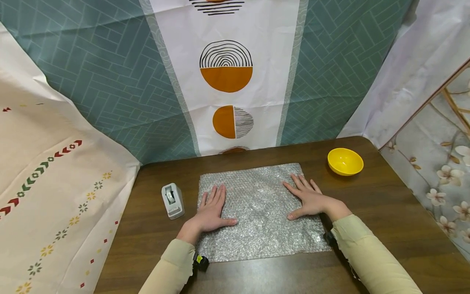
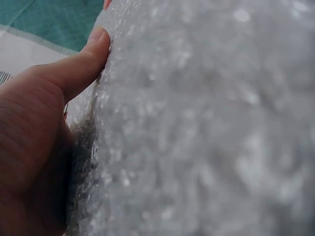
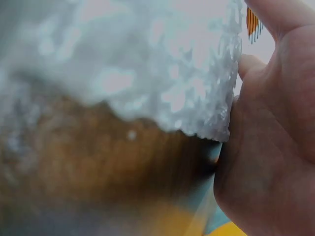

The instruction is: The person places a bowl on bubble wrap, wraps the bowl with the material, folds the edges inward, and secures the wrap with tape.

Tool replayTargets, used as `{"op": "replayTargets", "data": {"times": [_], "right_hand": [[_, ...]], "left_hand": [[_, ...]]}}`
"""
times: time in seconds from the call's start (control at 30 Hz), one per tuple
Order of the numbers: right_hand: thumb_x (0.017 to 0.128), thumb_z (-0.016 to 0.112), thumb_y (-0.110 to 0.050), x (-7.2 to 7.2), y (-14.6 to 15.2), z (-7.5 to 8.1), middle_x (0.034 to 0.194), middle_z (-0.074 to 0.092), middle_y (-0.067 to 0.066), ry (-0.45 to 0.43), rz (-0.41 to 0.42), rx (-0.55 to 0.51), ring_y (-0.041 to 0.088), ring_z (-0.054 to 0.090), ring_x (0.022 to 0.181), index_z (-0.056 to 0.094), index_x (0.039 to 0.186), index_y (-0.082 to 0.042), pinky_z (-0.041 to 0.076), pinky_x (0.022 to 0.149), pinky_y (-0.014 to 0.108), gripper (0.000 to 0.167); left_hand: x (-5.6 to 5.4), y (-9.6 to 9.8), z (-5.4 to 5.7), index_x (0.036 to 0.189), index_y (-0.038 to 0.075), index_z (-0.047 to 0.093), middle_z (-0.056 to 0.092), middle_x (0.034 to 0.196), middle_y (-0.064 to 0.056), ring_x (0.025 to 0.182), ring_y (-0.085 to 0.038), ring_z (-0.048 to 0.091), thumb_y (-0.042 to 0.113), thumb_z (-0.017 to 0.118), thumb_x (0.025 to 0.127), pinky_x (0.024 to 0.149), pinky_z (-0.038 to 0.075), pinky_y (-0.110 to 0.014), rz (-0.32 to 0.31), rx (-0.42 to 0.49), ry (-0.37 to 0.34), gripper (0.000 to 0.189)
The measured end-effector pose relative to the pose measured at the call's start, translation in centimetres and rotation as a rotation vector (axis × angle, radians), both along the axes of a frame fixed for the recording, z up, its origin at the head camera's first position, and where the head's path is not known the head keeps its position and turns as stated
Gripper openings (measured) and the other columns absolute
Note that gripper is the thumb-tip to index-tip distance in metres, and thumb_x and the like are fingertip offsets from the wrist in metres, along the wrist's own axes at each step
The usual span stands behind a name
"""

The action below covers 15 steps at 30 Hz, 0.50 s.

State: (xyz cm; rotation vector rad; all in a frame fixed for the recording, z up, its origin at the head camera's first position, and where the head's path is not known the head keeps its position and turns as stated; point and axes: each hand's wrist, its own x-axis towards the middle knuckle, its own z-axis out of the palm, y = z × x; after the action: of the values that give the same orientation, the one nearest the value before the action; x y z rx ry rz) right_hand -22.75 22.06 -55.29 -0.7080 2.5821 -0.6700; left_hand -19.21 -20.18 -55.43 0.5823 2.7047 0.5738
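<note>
A sheet of bubble wrap (image 1: 262, 212) lies spread out on a dark wooden table. On its left part rests my left hand (image 1: 211, 212), fingers straight and pointing away, thumb out toward the middle. My right hand (image 1: 310, 200) lies on the right part with its fingers spread. Close up in the left wrist view, the left thumb (image 2: 81, 66) touches the bubbly surface. In the right wrist view, the palm (image 3: 268, 142) is beside the sheet's edge, and the wood shows past it.
A white tape dispenser (image 1: 172, 201) stands to the left of the sheet. Near the back right corner of the table (image 1: 367, 204) sits a yellow bowl (image 1: 345, 162). Patterned cloth (image 1: 235, 122) hangs behind the table, with more cloth on both sides.
</note>
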Motion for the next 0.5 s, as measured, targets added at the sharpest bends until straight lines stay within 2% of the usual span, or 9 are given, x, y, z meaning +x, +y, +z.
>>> {"op": "replayTargets", "data": {"times": [0.43, 0.5], "right_hand": [[0.089, 0.073, -0.071, 0.2, 0.4, 1.1, 0.177, -0.013, 0.020, -0.028, 0.041, -0.078, 0.047, -0.018, 0.160, 0.017, 0.173, -0.020, -0.015, 0.119, 0.073, 0.114], [0.088, 0.073, -0.073, 0.2, 0.3, 1.3, 0.177, -0.014, 0.018, -0.029, 0.039, -0.064, 0.045, -0.019, 0.160, 0.016, 0.173, -0.021, -0.015, 0.120, 0.072, 0.115]], "left_hand": [[0.1, 0.2, 0.1, 0.168, 0.012, -0.014, -0.015, 0.175, -0.003, 0.161, -0.023, -0.021, 0.082, 0.067, 0.086, 0.126, -0.018, -0.052, 0.011, -0.024, 0.003, 0.135], [0.0, 0.2, 0.1, 0.168, 0.012, -0.014, -0.014, 0.175, -0.003, 0.161, -0.023, -0.021, 0.081, 0.068, 0.086, 0.126, -0.017, -0.053, 0.007, -0.028, 0.009, 0.135]]}}
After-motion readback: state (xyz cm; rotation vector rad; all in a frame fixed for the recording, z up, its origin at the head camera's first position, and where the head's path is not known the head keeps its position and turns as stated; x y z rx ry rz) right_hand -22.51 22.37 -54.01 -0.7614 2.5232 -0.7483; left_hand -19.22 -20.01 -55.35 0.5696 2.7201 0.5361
